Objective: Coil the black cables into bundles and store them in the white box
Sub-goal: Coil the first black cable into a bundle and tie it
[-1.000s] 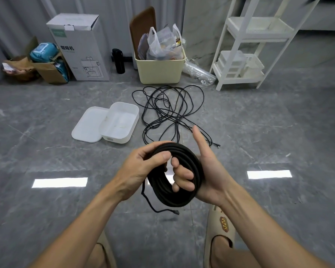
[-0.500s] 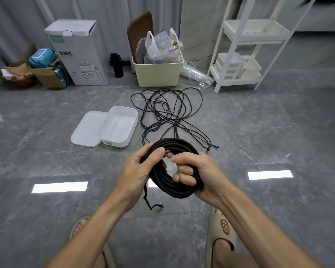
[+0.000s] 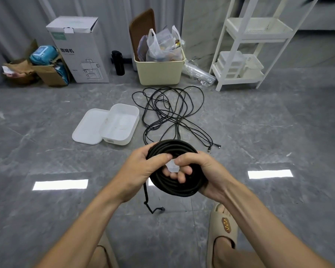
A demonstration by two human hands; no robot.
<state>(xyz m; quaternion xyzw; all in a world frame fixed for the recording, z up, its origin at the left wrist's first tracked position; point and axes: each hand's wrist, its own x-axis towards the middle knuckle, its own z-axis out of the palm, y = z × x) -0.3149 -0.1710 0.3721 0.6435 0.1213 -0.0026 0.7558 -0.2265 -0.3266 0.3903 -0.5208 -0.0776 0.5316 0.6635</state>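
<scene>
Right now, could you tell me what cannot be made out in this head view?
- Coiled black cable: its near-side turns are covered by the left hand and right hand.
- Loose cables: their count is lost in the tangle.
- Cream bin: its contents are blurred behind plastic bags.

The coiled cable looks matt black, seemingly braided. The white box is smooth plastic. The grey floor is glossy, marbled tile, mirroring lights.
</scene>
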